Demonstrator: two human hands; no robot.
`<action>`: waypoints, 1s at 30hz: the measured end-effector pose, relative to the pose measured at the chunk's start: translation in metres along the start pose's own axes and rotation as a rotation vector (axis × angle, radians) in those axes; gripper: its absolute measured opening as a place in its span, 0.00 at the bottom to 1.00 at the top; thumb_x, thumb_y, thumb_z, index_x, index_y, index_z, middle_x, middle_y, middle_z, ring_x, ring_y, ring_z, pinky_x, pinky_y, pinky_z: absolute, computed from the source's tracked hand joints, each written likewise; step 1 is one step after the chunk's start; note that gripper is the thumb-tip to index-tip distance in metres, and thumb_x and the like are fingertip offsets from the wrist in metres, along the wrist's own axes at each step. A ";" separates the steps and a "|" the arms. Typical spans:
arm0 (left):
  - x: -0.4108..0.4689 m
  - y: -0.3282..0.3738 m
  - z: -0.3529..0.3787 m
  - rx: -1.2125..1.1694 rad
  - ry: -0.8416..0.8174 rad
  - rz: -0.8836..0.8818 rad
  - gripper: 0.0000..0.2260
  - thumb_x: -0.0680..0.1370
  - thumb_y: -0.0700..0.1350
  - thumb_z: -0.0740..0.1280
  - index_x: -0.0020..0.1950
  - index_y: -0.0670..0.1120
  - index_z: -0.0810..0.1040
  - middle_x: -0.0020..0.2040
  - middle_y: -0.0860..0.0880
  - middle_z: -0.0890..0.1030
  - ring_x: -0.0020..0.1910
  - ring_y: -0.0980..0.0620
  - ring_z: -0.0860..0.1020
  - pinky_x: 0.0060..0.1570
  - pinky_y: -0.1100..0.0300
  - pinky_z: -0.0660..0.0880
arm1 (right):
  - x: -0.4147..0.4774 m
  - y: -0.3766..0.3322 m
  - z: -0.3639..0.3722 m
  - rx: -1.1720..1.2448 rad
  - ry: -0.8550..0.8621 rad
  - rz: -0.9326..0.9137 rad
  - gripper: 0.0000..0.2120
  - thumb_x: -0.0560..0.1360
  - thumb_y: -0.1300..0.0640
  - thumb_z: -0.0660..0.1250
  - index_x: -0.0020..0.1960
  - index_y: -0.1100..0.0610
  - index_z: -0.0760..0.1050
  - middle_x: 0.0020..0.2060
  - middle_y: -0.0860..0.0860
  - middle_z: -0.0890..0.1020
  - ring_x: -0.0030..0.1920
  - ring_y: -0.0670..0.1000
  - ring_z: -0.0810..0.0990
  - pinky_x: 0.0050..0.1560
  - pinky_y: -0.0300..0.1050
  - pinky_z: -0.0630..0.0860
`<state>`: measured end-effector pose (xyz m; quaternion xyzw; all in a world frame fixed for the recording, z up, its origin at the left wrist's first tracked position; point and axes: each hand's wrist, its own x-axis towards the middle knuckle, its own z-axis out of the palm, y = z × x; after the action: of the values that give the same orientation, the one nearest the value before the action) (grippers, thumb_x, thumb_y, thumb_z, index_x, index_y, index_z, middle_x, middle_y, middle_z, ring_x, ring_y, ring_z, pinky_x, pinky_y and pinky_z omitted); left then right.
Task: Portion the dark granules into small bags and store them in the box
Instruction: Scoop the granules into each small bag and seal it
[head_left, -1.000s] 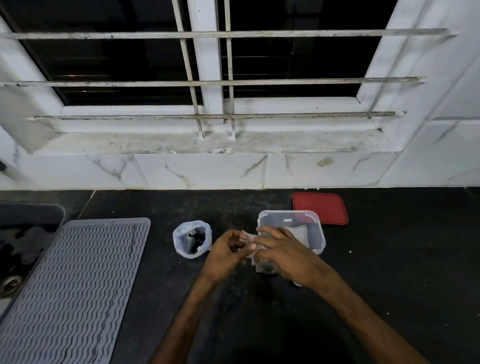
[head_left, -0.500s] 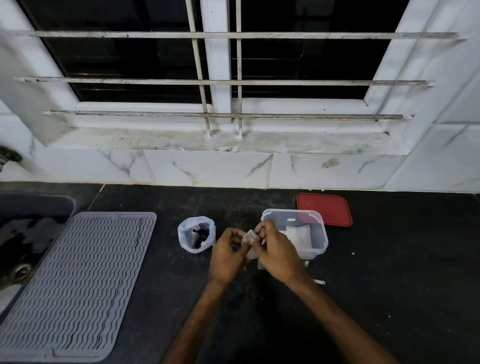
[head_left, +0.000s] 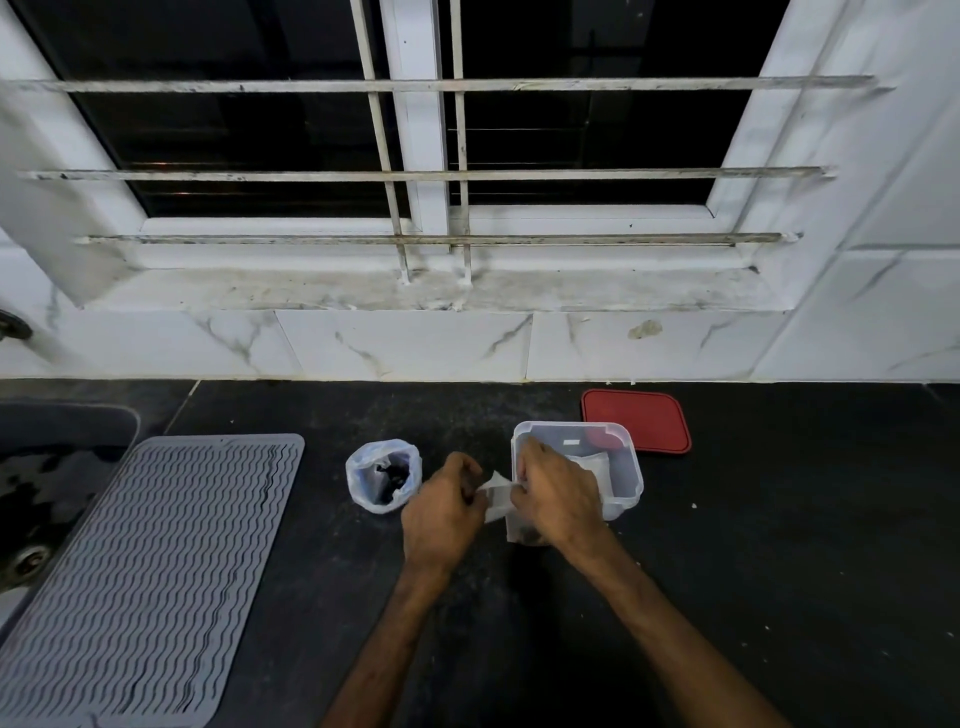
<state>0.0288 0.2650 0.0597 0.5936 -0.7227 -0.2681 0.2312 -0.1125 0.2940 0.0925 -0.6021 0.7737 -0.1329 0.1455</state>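
Observation:
A small clear bag (head_left: 497, 500) with dark granules at its bottom hangs between my hands over the black counter. My left hand (head_left: 444, 512) pinches its top edge from the left, and my right hand (head_left: 558, 496) pinches it from the right. Just behind my right hand stands the clear plastic box (head_left: 626, 470), open, with pale bags lying inside. To the left sits a rolled-down plastic bag (head_left: 383, 475) holding the dark granules.
The box's red lid (head_left: 636, 421) lies flat behind the box near the tiled wall. A grey ribbed drying mat (head_left: 140, 571) covers the counter's left side, with a sink (head_left: 47, 483) beyond it.
The hands have pulled slightly apart, stretching the small bag's top between them, and the bag hangs lower in front of the box. The camera view shifted a little.

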 end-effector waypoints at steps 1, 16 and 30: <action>0.000 0.001 -0.001 0.025 0.020 0.006 0.09 0.74 0.47 0.67 0.53 0.55 0.73 0.45 0.58 0.80 0.43 0.57 0.79 0.39 0.57 0.75 | 0.001 0.003 -0.001 -0.002 0.012 0.007 0.09 0.76 0.54 0.68 0.50 0.50 0.67 0.47 0.49 0.81 0.43 0.50 0.79 0.40 0.44 0.74; 0.008 -0.013 -0.001 -0.347 -0.328 0.300 0.41 0.62 0.58 0.80 0.70 0.68 0.63 0.67 0.67 0.71 0.68 0.66 0.68 0.68 0.60 0.68 | 0.013 -0.005 -0.032 0.058 -0.067 -0.194 0.04 0.77 0.61 0.64 0.49 0.54 0.77 0.45 0.53 0.82 0.47 0.54 0.81 0.50 0.49 0.78; -0.003 0.002 0.014 -0.473 -0.030 0.175 0.25 0.74 0.57 0.67 0.70 0.57 0.70 0.62 0.57 0.79 0.62 0.59 0.77 0.61 0.47 0.75 | 0.008 -0.014 -0.033 0.197 -0.108 -0.223 0.11 0.80 0.56 0.63 0.61 0.54 0.79 0.56 0.51 0.82 0.56 0.50 0.79 0.60 0.49 0.75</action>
<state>0.0192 0.2698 0.0505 0.4540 -0.6919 -0.4176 0.3751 -0.1146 0.2837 0.1273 -0.6732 0.6764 -0.1911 0.2295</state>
